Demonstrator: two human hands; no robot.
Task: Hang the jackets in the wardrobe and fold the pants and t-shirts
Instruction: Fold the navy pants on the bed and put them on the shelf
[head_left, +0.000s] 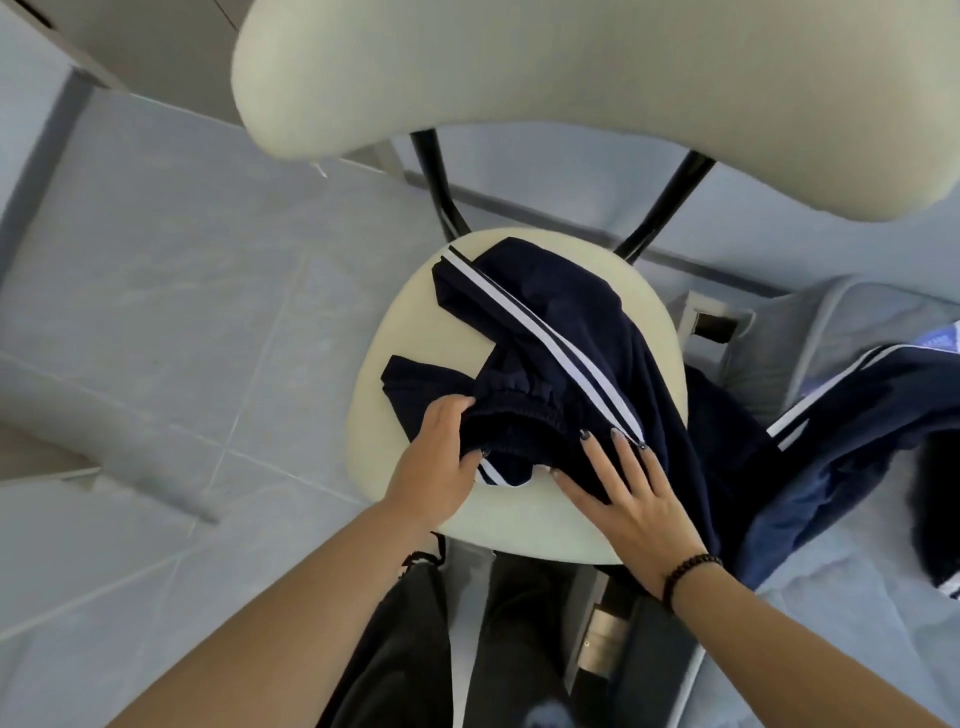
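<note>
Lying bunched on the cream chair seat (415, 322), the navy track pants (576, 332) ran their long axis, marked by the white side stripe (545, 332), diagonally from the far left toward the near right. The left hand (441, 462) gripped the elastic waistband (511, 410), fingers curled into the fabric; the right hand (623, 493) lay flat, fingers spread, on the cloth beside it. Both hands were at the near end. A second navy garment (852, 441) lay on the bed (841, 597) at right; pale floor tiles (182, 312) surrounded the chair

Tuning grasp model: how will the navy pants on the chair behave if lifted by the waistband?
Likely floppy: the pants lie crumpled on the seat and spill over its edge. Probably light. The left hand's grip bunches the waistband, so the legs should dangle.
</note>
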